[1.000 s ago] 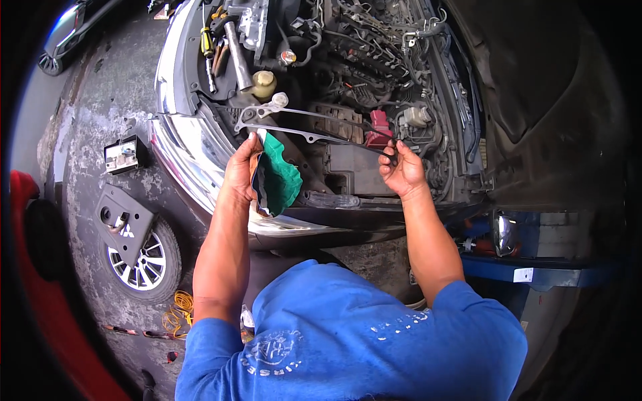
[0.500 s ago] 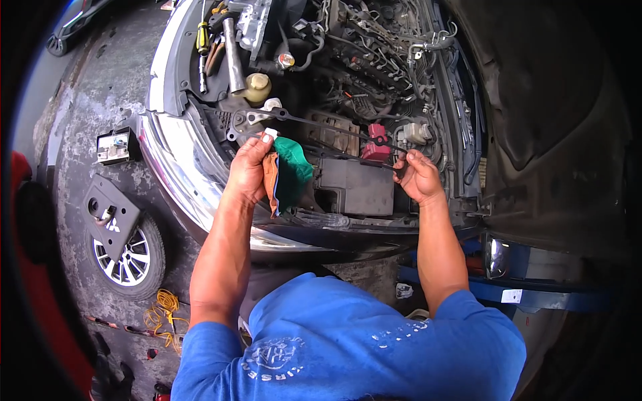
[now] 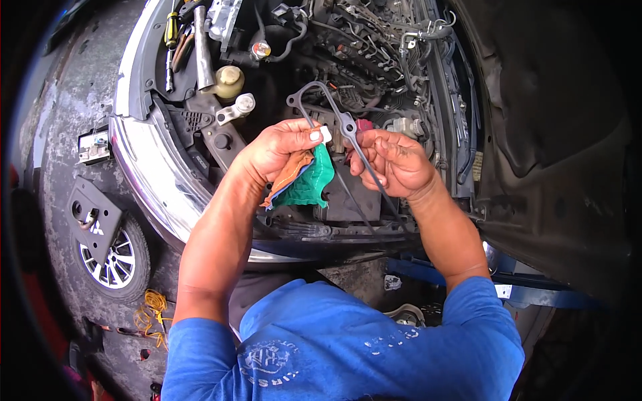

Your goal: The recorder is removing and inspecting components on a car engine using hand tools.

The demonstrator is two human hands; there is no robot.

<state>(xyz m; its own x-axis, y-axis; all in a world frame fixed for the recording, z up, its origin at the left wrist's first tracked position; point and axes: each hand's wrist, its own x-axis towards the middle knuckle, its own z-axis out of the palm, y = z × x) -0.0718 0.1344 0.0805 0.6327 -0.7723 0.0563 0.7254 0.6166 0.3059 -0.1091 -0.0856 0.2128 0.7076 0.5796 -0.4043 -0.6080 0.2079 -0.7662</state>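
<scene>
A long, thin grey gasket (image 3: 344,119), a narrow loop with bolt-hole tabs, hangs slanted above the engine bay. Its rounded end points away from me and its long sides run down toward the front edge. My right hand (image 3: 398,164) is closed on one side of it, just below a tab. In my left hand (image 3: 281,150) is a bunched green and orange cloth rag (image 3: 313,182). A small white piece (image 3: 326,134) shows at the thumb tip. The gasket's other side passes behind these fingers; whether they grip it too is hidden.
A screwdriver (image 3: 172,30) and a metal tube-like tool (image 3: 202,50) lie on the car's front edge. Near them are a yellowed reservoir (image 3: 229,81) and a radiator cap (image 3: 261,50). A wheel (image 3: 120,267) with a dark cover (image 3: 93,214) rests on the floor at left.
My hands have come closer together and nearer to me. The gasket, stretched sideways between them before, now stands steeply with its rounded end away from me. The view has shifted slightly.
</scene>
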